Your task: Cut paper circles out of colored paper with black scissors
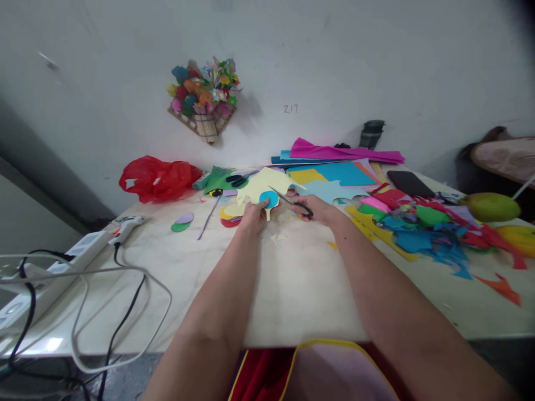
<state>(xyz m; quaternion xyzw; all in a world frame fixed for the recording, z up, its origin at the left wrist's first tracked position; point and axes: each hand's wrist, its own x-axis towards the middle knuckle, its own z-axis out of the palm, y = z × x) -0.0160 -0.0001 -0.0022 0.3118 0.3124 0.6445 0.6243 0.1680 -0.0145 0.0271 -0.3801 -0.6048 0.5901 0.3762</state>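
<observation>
My left hand [253, 217] pinches a blue paper circle [267, 197] laid over pale yellow paper [262, 179], thumb on top. Held in my right hand [318, 208] are dark-handled scissors [307, 209], their blades pointing left toward the edge of the yellow paper beside the circle. Whether the blades touch the paper I cannot tell. Small pale yellow scraps [278, 239] lie on the table below. Next to my left hand rests a stack of cut discs [231, 216], yellow over red. A purple circle [184, 218] partly covers a green circle [181, 228] farther left.
Colourful scraps [434, 234] are heaped on the right, near a dark flat case [410, 184] and a greenish fruit [491, 206]. Coloured sheets [346, 172] lie behind. Another pair of scissors [237, 180], a red plastic bag [156, 179] and a cabled power strip [79, 248] are leftward.
</observation>
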